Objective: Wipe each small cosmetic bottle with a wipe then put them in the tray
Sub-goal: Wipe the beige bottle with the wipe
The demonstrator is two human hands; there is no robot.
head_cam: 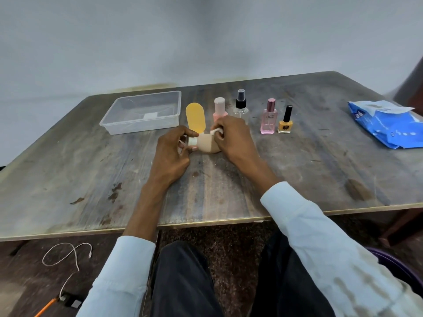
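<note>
My left hand [170, 154] grips the white cap end of a beige squeeze bottle [206, 144] lying sideways over the table's middle. My right hand [233, 138] pinches a bunched white wipe [217, 132] against the bottle's body. Behind them stand a yellow oval bottle [195, 117], a pink bottle [220, 108] with a pale cap, a clear spray bottle [240, 106] with a black nozzle, a pink perfume bottle [269, 117] and a yellow nail polish [285, 121]. The clear plastic tray [119, 126] sits at the back left with no bottle in it.
A blue pack of wipes [386, 124] lies at the table's right side. The worn table's front edge [206, 221] runs just above my knees. A white cable [68, 255] lies on the floor at the lower left.
</note>
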